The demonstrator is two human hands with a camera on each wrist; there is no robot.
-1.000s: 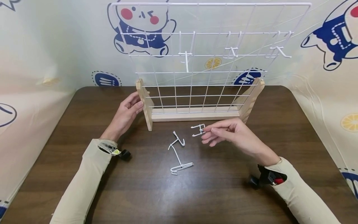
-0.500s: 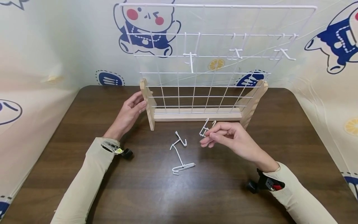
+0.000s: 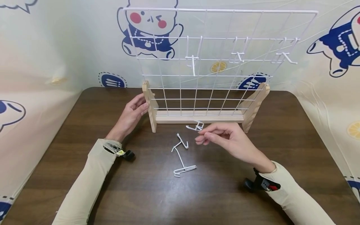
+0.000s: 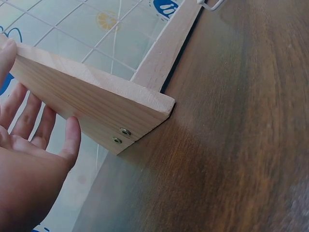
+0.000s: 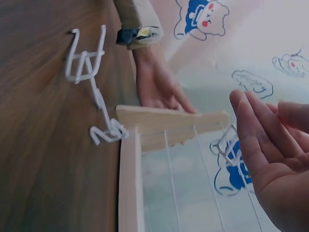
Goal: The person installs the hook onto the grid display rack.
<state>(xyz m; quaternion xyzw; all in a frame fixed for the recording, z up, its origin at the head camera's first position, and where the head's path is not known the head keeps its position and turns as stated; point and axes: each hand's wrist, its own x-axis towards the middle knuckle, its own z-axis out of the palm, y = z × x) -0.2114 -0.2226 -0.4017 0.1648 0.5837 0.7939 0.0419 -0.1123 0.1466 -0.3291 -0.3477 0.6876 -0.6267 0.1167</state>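
Note:
The left hand (image 3: pixel 131 115) holds the wooden side panel (image 3: pixel 150 107) of a white wire grid rack (image 3: pixel 208 99), near its upper end. In the left wrist view the other fingers hang loosely beside the panel (image 4: pixel 87 92). Between thumb and fingertips the right hand (image 3: pixel 225 136) pinches a white wire hook (image 3: pixel 199 126), in front of the rack's base bar. Part of this hook is hidden by the fingers. Two more wire hooks lie on the table to the left of it: a nearer hook (image 3: pixel 184 170) and a farther hook (image 3: pixel 180 143); they touch or overlap.
Three white hooks hang on the grid: a left hook (image 3: pixel 192 64), a middle hook (image 3: pixel 238 57) and a right hook (image 3: pixel 285 57). The rack stands near the back of the brown table (image 3: pixel 135 197). A patterned cloth (image 3: pixel 62 47) covers the walls.
The right hand has turned the pinched hook, so its prongs now point left, and shifted it slightly left. The left hand keeps its hold on the rack. The head view has moved slightly.

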